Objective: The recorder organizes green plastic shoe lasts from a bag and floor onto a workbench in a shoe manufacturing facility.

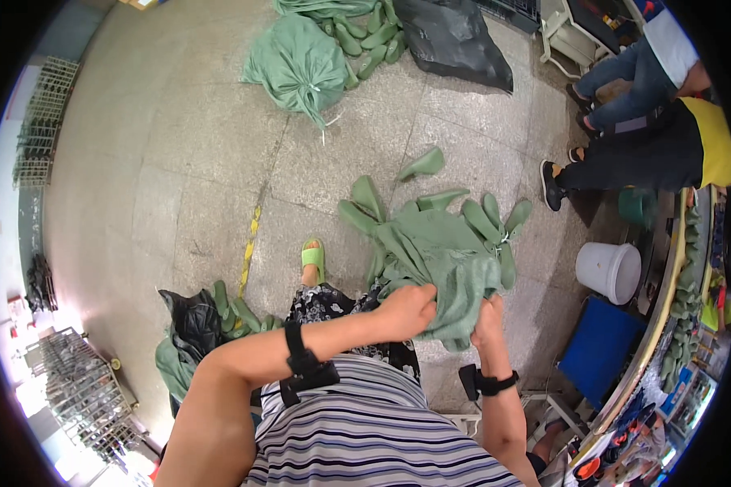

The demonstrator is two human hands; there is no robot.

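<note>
Between both hands (447, 312), limp green woven sack (455, 280)

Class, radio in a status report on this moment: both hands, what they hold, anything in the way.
Left hand and right hand both gripping the green sack. Green shoe pieces spilling from it onto the floor. Nothing blocking the hands.

The green woven sack (451, 272) that I grip by its bunched mouth in my left hand (408, 311) and right hand (489, 316) hangs open-end down over the tiled floor, crumpled and slack, with green shoe soles (430, 207) spilled beneath and just beyond it.
</note>
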